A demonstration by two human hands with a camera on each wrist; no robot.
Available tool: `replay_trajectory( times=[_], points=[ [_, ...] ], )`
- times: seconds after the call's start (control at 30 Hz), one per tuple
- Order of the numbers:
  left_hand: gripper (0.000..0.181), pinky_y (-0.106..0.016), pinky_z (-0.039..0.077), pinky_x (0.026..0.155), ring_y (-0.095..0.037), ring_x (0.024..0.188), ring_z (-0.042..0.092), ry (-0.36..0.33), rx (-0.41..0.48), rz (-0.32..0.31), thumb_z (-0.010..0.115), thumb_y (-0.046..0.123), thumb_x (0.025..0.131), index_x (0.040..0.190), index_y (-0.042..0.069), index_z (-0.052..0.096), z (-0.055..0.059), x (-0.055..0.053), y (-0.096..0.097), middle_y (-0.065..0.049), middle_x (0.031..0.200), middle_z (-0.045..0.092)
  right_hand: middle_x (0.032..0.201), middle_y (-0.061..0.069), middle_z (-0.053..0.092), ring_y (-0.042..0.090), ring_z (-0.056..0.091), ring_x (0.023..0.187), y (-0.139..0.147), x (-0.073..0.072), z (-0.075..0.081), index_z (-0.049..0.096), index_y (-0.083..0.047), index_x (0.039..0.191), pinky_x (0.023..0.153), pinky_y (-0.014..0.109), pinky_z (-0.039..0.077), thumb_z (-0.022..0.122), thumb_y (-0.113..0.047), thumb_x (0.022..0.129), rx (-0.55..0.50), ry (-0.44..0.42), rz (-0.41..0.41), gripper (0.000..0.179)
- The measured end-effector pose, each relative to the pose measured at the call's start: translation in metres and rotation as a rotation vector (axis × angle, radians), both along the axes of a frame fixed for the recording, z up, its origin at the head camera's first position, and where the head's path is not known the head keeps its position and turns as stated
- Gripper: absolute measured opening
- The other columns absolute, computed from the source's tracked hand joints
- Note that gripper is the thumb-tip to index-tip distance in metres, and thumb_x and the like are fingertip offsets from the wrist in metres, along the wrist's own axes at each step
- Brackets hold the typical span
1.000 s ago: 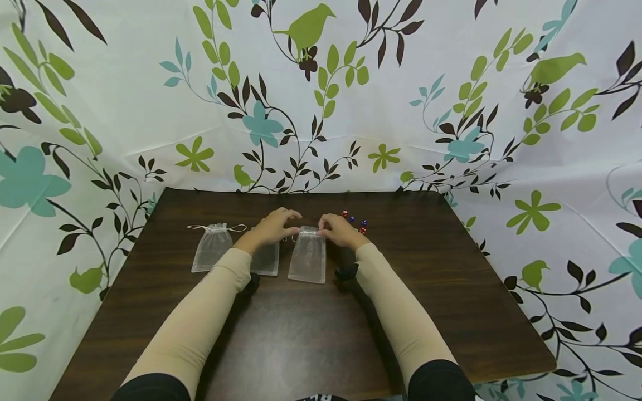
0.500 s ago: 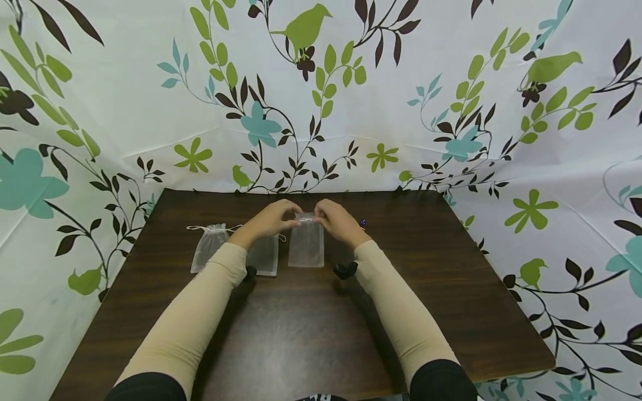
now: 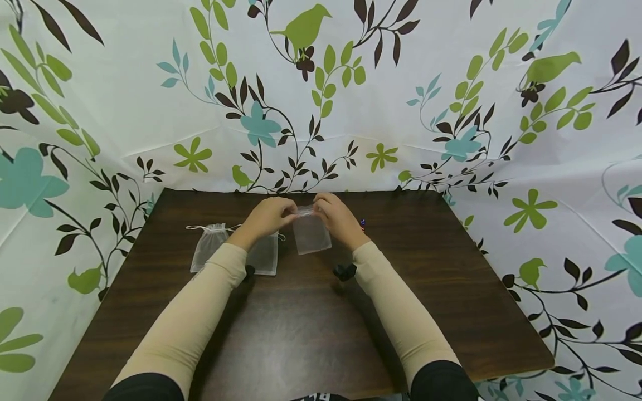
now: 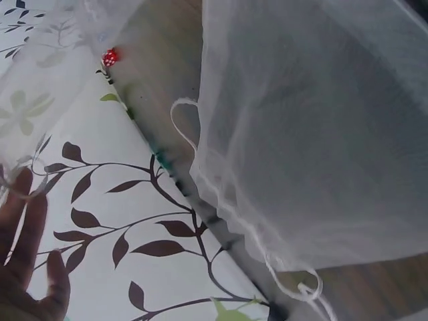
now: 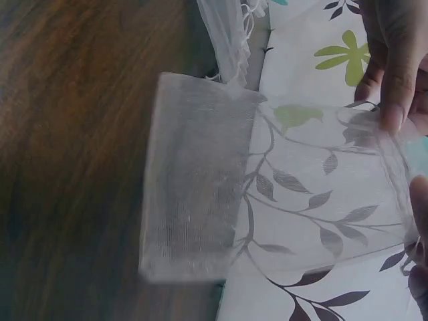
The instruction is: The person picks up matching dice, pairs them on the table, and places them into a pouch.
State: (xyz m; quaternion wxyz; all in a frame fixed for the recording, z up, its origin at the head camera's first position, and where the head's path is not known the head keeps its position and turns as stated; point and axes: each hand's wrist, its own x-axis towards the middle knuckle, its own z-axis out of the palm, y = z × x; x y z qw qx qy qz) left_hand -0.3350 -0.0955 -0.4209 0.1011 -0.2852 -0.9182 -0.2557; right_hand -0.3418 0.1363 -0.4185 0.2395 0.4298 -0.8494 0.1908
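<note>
Between both hands hangs a sheer white drawstring bag, gripped by its gathered top edge. My left hand pinches one corner of the opening, and my right hand pinches the other. In the right wrist view the see-through bag shows flat, its lower end tilted over the table; the left thumb and fingers press the hem and cord. A second drawstring bag lies beside the left wrist, partly hidden by it. Further left rests a third drawstring bag, its cord spread out.
Small red and blue dice lie behind the right hand, mostly hidden. One red die with white dots shows near the table's far edge. The dark wooden table meets a patterned cloth backdrop.
Both hands have moved away from the body and closed in on the bag's top. The bag has gone from lying on the table to hanging with its bottom swung right.
</note>
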Motion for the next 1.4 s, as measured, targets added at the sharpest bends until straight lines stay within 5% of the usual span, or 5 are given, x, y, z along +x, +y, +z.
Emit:
replay_trajectory(
  times=[0.27,0.57,0.8,1.07,1.4],
  points=[
    [0.009,-0.046,0.049,0.076,-0.022,0.085,0.065,0.421,-0.084,-0.064,0.081,0.017,0.088,0.091,0.012,0.074,0.003,0.007,0.0,-0.001,0.09,0.073,0.107,0.009,0.068,0.026,0.059,0.098,0.004,0.006,-0.005,0.067,-0.002,0.094,0.089,0.035,0.049,0.07,0.003,0.093,0.011,0.123,0.039,0.007],
    [0.008,-0.046,0.044,0.081,-0.021,0.097,0.063,0.565,-0.099,-0.094,0.081,0.017,0.088,0.093,0.014,0.075,-0.007,0.015,0.0,0.001,0.099,0.073,0.097,0.008,0.067,0.026,0.061,0.087,0.005,0.011,-0.02,0.065,-0.002,0.094,0.076,0.038,0.051,0.06,0.003,0.095,0.061,0.317,0.067,0.007],
    [0.011,-0.046,0.044,0.082,-0.021,0.098,0.064,0.557,-0.091,-0.129,0.084,0.015,0.085,0.09,0.014,0.075,-0.012,0.02,-0.002,0.002,0.097,0.073,0.102,0.009,0.066,0.023,0.062,0.084,0.006,0.017,-0.029,0.066,-0.004,0.097,0.074,0.037,0.052,0.07,-0.002,0.094,0.098,0.27,0.066,0.006],
    [0.009,-0.047,0.046,0.082,-0.019,0.094,0.067,0.368,-0.036,-0.159,0.082,0.013,0.087,0.095,0.014,0.078,-0.012,0.025,-0.006,0.002,0.097,0.075,0.113,0.013,0.067,0.024,0.065,0.092,0.008,0.02,-0.033,0.066,-0.001,0.104,0.084,0.038,0.054,0.07,-0.003,0.094,0.055,0.141,0.089,0.012],
    [0.014,-0.046,0.049,0.079,-0.02,0.079,0.068,0.322,0.028,-0.188,0.085,0.008,0.083,0.095,0.011,0.079,-0.021,0.024,-0.01,-0.001,0.092,0.076,0.112,0.008,0.069,0.023,0.066,0.094,0.011,0.015,-0.04,0.072,-0.006,0.11,0.086,0.037,0.054,0.078,-0.005,0.089,0.092,0.111,0.096,0.022]
  ],
)
